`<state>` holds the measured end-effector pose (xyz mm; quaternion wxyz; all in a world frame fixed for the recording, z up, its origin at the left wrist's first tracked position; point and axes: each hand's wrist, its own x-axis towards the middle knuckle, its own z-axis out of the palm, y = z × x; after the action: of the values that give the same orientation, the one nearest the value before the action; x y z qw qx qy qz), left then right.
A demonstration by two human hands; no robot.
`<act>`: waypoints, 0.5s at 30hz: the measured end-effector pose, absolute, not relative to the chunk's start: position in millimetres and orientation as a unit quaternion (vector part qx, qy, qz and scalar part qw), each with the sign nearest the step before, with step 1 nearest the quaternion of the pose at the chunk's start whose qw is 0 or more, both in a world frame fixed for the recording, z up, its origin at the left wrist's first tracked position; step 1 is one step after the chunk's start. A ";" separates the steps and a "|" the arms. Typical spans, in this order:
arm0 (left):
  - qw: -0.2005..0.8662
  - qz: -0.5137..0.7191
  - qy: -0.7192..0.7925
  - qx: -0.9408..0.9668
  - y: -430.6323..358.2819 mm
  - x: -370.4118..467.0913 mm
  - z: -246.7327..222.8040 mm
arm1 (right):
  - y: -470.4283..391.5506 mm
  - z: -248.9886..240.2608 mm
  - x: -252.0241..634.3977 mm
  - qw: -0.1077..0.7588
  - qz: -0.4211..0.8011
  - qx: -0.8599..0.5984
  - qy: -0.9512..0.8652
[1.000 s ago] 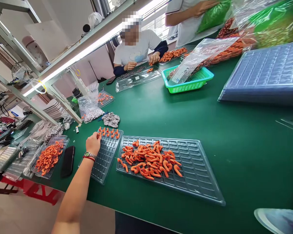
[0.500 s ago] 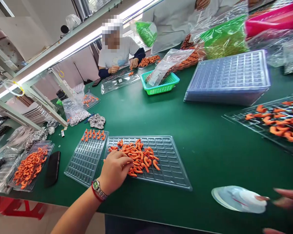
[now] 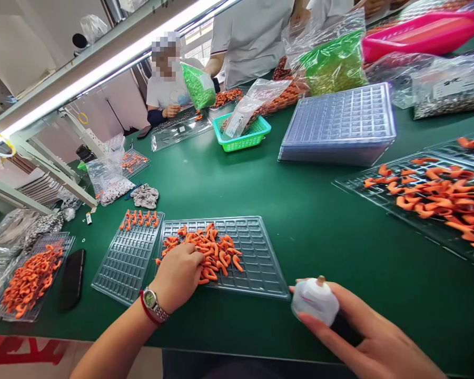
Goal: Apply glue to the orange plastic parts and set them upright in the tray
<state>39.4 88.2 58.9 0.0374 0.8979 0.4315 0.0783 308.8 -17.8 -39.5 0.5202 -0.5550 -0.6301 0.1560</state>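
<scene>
My left hand (image 3: 181,273) reaches over the left part of a pile of orange curved pieces (image 3: 217,252) on a clear compartment tray (image 3: 260,263). Its fingers are bent down into the pile, and what they hold, if anything, is hidden. At the lower right, my right hand (image 3: 351,321) has its thumb and fingers around a small white squeeze bottle (image 3: 316,301) with a brownish tip pointing up. Left of the pile, a second compartment tray (image 3: 122,263) carries orange pieces standing in its far rows.
A black phone (image 3: 71,279) and a tray of orange pieces (image 3: 33,279) lie at the left. Farther back are a green basket (image 3: 240,141), stacked clear trays (image 3: 335,126) and a person (image 3: 166,95). More orange pieces (image 3: 438,195) are at the right.
My right hand has come in from the right edge and closed around the bottle, which now stands more upright. A green bag at the back moved left and down. The view shifted slightly.
</scene>
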 end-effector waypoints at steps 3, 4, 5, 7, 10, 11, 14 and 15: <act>0.034 0.103 0.430 0.896 87.5 36.8 59.7 | -12.0 -20.8 295.5 0.487 0.099 -0.529 -0.688; 0.032 0.118 0.432 0.894 86.5 35.2 59.6 | -11.0 -17.1 292.5 0.489 0.095 -0.530 -0.686; 0.031 0.135 0.434 0.890 85.0 33.3 59.3 | -10.5 -15.1 290.3 0.490 0.097 -0.535 -0.681; 0.025 0.171 0.439 0.882 79.9 29.7 57.6 | -11.0 -14.8 287.3 0.498 0.106 -0.548 -0.664; 0.013 0.232 0.435 0.870 65.4 28.6 52.3 | -14.2 -17.5 280.7 0.531 0.147 -0.561 -0.619; 0.010 0.250 0.427 0.869 58.5 30.2 50.1 | -15.7 -17.6 276.5 0.551 0.171 -0.549 -0.605; 0.012 0.293 0.387 0.874 33.9 39.9 44.1 | -20.5 -13.9 257.9 0.592 0.285 -0.485 -0.577; 0.015 0.305 0.373 0.876 25.5 43.7 42.5 | -22.1 -12.1 250.8 0.592 0.326 -0.470 -0.567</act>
<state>43.7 25.5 42.5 0.0146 0.8759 0.3732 0.3054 250.8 -22.1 -12.1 0.5925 -0.4697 -0.5674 0.3263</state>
